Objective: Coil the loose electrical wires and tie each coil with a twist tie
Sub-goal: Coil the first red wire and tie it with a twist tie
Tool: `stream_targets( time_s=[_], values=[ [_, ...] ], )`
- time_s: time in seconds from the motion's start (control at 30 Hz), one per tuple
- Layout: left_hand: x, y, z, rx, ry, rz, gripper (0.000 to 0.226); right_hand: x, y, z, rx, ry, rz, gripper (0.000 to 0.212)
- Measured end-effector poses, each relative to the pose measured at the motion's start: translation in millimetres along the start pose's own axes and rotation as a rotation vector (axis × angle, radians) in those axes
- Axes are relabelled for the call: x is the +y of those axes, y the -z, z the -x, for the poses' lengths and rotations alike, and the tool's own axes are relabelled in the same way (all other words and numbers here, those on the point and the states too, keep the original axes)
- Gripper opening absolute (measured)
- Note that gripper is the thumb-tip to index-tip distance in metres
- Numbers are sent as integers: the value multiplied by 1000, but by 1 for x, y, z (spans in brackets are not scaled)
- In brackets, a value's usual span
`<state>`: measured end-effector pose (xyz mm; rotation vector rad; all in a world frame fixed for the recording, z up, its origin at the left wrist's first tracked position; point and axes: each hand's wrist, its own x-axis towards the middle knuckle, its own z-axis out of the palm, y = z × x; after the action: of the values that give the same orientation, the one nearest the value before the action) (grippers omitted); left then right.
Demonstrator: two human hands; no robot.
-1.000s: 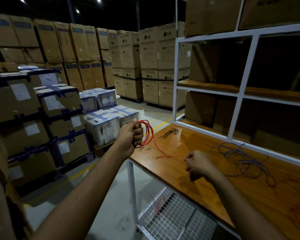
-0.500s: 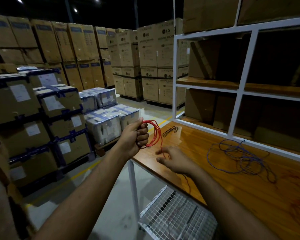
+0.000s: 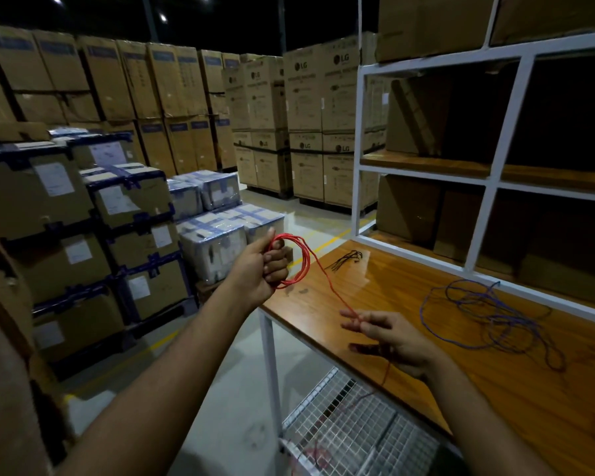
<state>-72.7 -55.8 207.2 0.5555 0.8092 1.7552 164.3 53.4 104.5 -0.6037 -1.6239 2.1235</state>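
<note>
- A red wire [image 3: 298, 262] coil is gripped by the curled fingers of the left hand [image 3: 260, 269], held off the table [image 3: 375, 304] corner.
- The wire's tail is pinched by the right hand [image 3: 389, 338] above the table edge.
- Light, springy handling is expected (loops may unwind), so the bundled strands should be grasped.
- A blue wire [image 3: 488, 317] lies loose on the table.

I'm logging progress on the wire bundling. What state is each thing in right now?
red wire: partly coiled, tail running down off the table edge
left hand: grips the red coil
right hand: tail passes between its fingers
blue wire: loose tangle on the table, not coiled
twist ties: lying in a small pile, unused
table: holding the blue wire and ties
</note>
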Motion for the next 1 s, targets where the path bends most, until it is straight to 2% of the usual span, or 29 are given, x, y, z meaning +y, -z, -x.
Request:
stream_targets(
  time_s=[0.1, 0.17, 0.23, 0.3, 0.37, 0.43, 0.5, 0.57, 0.63, 0.73, 0.8, 0.87, 1.0],
  values=[
    [-5, -2, 0, -18, 9, -48, 43, -2, 6, -6, 288, 26, -12, 24],
    [-11, -6, -2, -25, 10, -81, 40, -3, -5, -9, 465, 47, 139, 28],
    [-17, -10, -6, -27, 4, -90, 39, -6, -23, -9, 574, 49, 400, 35],
    [-20, -14, -11, -23, -16, -84, 39, -14, -47, -4, 505, 3, 785, 31],
    [-22, -18, -15, -8, -36, -101, 39, -26, -67, 2, 237, 0, 1328, 19],
    [-24, -21, -17, 12, -55, -153, 40, -38, -85, 10, -18, 30, 1541, 20],
    [-28, -21, -17, 9, -68, -235, 40, -52, -98, 19, -111, 95, 1571, 23],
    [-33, -22, -16, -8, -62, -320, 41, -68, -106, 24, -94, 221, 1663, 19],
    [-40, -23, -13, 3, -64, -414, 41, -86, -107, 25, -15, 401, 1716, 13],
    [-50, -26, -5, 8, -104, -492, 45, -101, -97, 19, 215, 612, 1636, 9],
    [-53, -24, 0, -52, -79, -479, 44, -106, -86, 16, 366, 636, 1454, 14],
    [-54, -24, 2, -105, -21, -422, 41, -113, -75, 13, 413, 606, 1358, 23],
    [-52, -24, 3, -118, 36, -330, 43, -136, -59, 14, 133, 441, 1346, 11]
  ],
)
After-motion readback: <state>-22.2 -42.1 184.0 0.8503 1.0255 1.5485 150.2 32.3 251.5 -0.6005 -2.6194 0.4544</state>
